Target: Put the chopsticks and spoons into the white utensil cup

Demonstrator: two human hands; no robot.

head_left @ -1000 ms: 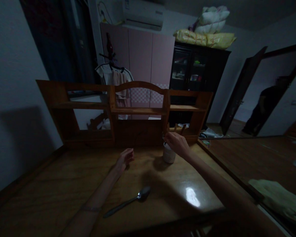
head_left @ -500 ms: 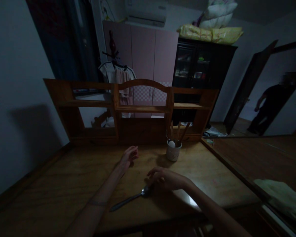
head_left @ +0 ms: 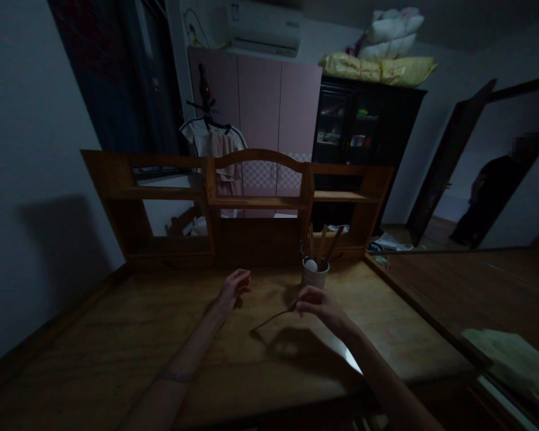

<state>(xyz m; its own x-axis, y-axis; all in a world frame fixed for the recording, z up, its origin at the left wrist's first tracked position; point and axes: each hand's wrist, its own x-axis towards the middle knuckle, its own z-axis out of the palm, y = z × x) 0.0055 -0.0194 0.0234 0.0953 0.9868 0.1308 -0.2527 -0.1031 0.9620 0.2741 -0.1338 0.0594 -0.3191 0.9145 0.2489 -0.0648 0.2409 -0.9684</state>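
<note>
In my right hand [head_left: 317, 304] a metal spoon [head_left: 272, 320] is pinched at its bowl end, the bowl mostly hidden by my fingers. Its handle slants down to the left, with the tip low over the desk or touching it; I cannot tell which. Just behind that hand stands a white utensil cup [head_left: 313, 279]. Several wooden-looking handles [head_left: 323, 242] and a round white piece [head_left: 311, 265] stick up from the cup. My left hand [head_left: 236, 287] rests on the wooden desk [head_left: 161, 311], fingers loosely bent and apart, holding nothing.
A wooden shelf unit [head_left: 260, 203] runs along the desk's back edge. To the right lies a brown wooden surface [head_left: 453, 281] with a pale cloth [head_left: 512, 359]. Behind are pink wardrobes [head_left: 256, 108] and a dark cabinet [head_left: 363, 131]. A person [head_left: 494, 185] stands by the doorway.
My right hand has taken hold of the spoon by its bowl end, lifted that end and moved it back and right towards the cup. My left hand has stayed in place.
</note>
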